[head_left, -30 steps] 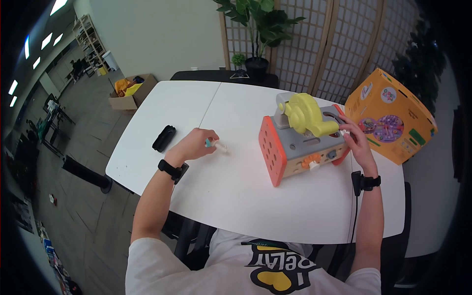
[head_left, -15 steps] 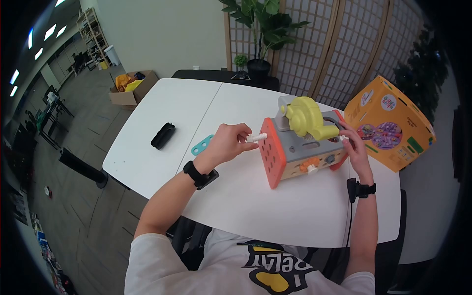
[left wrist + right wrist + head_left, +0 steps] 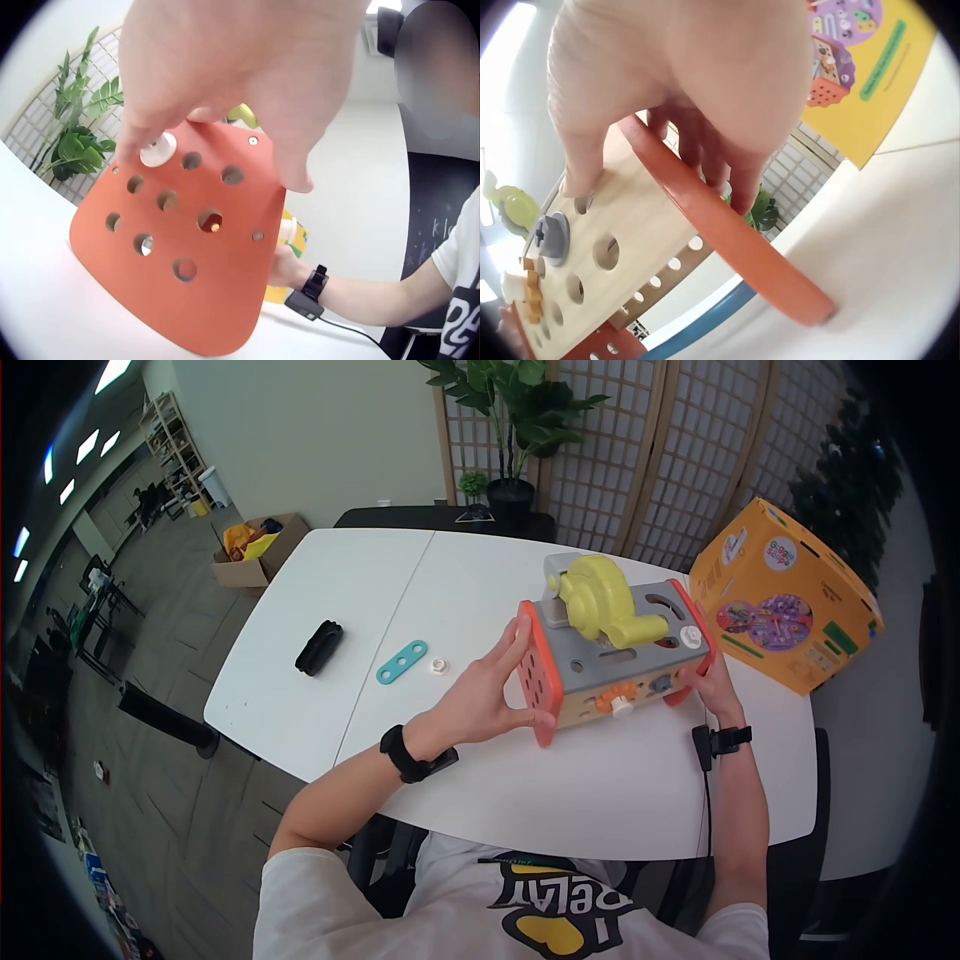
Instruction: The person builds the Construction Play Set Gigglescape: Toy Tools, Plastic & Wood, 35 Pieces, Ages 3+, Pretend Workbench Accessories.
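A toy workbench (image 3: 640, 668) with a grey top and orange ends stands between my two hands. My left hand (image 3: 490, 695) grips its left orange end panel (image 3: 161, 281), fingers over the top edge and thumb at the front edge. A white screw (image 3: 159, 152) sits in an upper hole of that panel, beside a fingertip. Around the right orange panel (image 3: 735, 247) my right hand (image 3: 713, 690) holds on, thumb against the wooden front. A yellow toy power tool (image 3: 600, 600) rests on the grey top, and a white bolt head (image 3: 690, 637) shows at its right.
On the table left of the workbench lie a turquoise strip with holes (image 3: 402, 662), a small white nut (image 3: 439, 666) and a black case (image 3: 319, 648). A yellow-orange product box (image 3: 790, 595) leans behind my right hand. A potted plant (image 3: 512, 490) stands beyond the far edge.
My left hand let go of the turquoise strip, carried the white screw to the left panel, then took hold of the panel. My right hand shifted from the top to the right end.
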`<state>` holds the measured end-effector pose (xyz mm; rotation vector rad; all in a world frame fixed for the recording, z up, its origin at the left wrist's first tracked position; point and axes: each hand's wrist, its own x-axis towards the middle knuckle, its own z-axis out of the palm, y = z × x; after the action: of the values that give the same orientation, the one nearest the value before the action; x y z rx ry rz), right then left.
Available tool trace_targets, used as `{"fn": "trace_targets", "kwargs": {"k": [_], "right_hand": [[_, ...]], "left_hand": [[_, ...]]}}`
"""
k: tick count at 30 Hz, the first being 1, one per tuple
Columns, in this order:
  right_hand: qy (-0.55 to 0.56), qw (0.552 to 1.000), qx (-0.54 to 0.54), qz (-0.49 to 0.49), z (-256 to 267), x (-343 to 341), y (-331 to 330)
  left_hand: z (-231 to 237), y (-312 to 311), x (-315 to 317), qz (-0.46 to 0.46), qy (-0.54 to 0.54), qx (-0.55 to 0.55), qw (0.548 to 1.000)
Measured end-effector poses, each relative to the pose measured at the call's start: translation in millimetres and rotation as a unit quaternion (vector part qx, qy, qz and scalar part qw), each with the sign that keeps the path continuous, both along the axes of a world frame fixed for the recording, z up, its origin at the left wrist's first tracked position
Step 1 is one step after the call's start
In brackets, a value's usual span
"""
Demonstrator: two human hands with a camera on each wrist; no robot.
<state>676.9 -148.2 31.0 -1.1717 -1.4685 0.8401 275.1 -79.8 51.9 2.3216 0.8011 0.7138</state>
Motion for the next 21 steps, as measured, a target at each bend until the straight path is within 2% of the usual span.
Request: {"fn": "trace_targets", "kwargs": {"k": [3,6,10,13,16,21], "right_hand": [[-0.032,0.999,0.0,-0.022,14.7,-9.2,-0.7],[-0.067,0.996,-0.006,-0.055,36.8,-16.7,-5.8],[-0.136,0.982,-0.068,-0.108,66.6,-19.4,-3.3],[-0.088,0.991,-0.084,-0.047,68.2,-9.8,-3.6],[-0.051,0.992,-0.118,0.011,60.8,0.8,-2.9],[-0.03,0.986,-0.161,0.005,67.7,-17.9,-8.3]], "left_hand": [[-2.6,2.5,2.6,0.023,-0.032,0.024,0.999],[24.8,11.1,-4.2,0.018,-0.034,-0.1,0.994],[14.2,27.4,-3.0,0.054,-0.125,-0.195,0.971],[10.3,41.6,-3.0,0.088,-0.108,-0.281,0.95],[4.7,48.3,-5.2,0.077,-0.099,-0.328,0.936],[0.6,54.9,-2.1,0.114,-0.062,-0.366,0.921]]}}
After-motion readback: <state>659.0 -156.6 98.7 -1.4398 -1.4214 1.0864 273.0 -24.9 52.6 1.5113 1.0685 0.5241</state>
